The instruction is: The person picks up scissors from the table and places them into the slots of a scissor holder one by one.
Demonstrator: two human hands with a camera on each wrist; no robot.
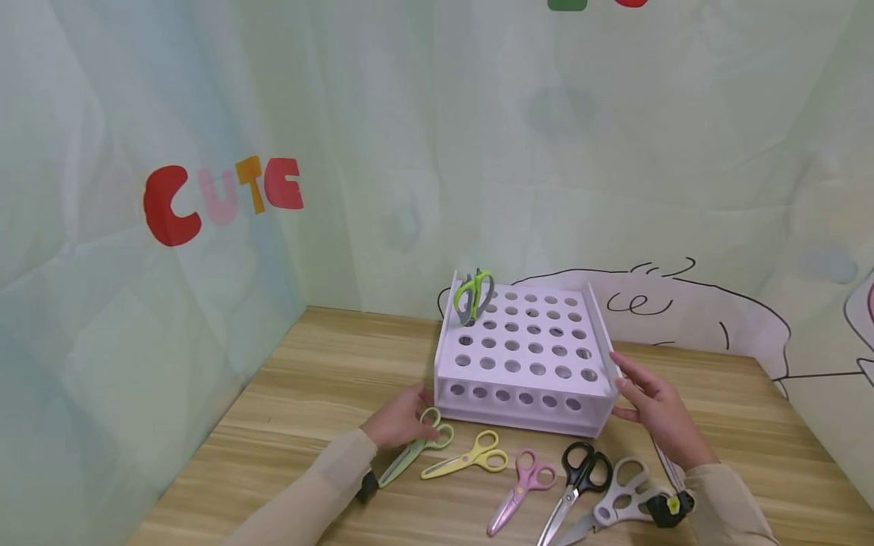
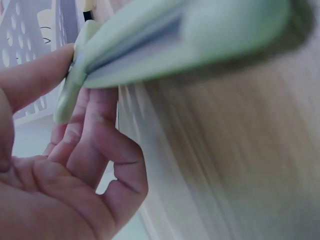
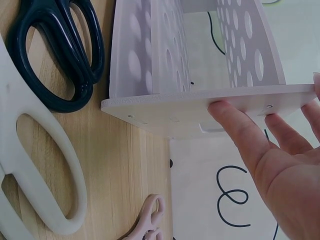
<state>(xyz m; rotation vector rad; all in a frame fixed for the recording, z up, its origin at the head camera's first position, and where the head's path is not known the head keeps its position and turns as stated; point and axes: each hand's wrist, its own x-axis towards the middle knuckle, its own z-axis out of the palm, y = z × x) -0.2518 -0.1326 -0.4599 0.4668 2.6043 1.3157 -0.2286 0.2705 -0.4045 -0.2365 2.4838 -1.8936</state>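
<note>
My left hand (image 1: 399, 421) pinches the handle of pale green scissors (image 1: 410, 459), whose covered blades point toward the front left of the table. In the left wrist view the thumb lies on the handle of the green scissors (image 2: 145, 47), with fingers behind it. On the right, my right hand (image 1: 658, 413) touches the side panel (image 3: 165, 111) of a white two-tier rack (image 1: 522, 388) full of round holes, its fingers fairly straight against the panel. Lime-and-grey scissors (image 1: 473, 297) stand handles up in a hole at the rack's back left.
In front of the rack lie yellow scissors (image 1: 467, 460), pink scissors (image 1: 522, 484), black-handled scissors (image 1: 580, 479) and whitish scissors (image 1: 617, 506). Light pink handles (image 3: 145, 222) show by the whitish ones in the right wrist view. A printed curtain (image 1: 382, 152) hangs behind the wooden table (image 1: 321, 387).
</note>
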